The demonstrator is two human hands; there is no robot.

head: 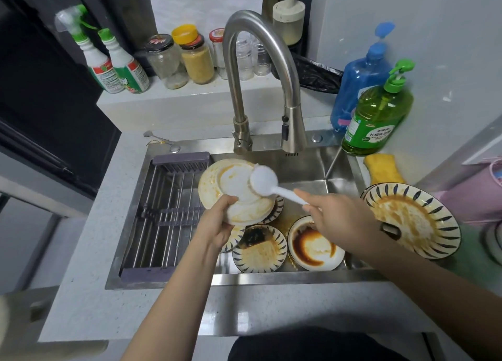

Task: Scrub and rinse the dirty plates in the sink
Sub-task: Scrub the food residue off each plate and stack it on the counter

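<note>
Plates are the work items, and one white plate point(233, 189) is held tilted above the sink point(304, 165), just in front of the faucet point(260, 70). The left hand point(217, 222) grips its lower rim, thumb over the front face and fingers curled behind. The right hand point(342, 219) holds the handle of a white dish brush point(264, 180), index finger laid along the handle and the other fingers wrapped around it. The brush head rests against the plate's upper right face. Orange sauce residue remains around the plate's rim and left side. No water is visibly running.

Below, in the basin, lie a patterned plate point(259, 249) with dark scraps and a white plate with brown sauce point(315, 245); at least two more sit partly hidden under the held plate. A large patterned plate point(413, 219) rests on the sink's right edge, soiled. A drying rack point(165, 214) spans the left side of the basin.

Risks, as judged:
- Grip is at one rim point only. Firm brush pressure on the far side could lever the wet plate out of the fingers and drop it onto the stacked plates below, chipping both.
- The large plate overhangs the basin edge near the right forearm; an elbow sweep could dislodge it.
- Scrubbing without water would likely smear sauce, not remove it.
</note>
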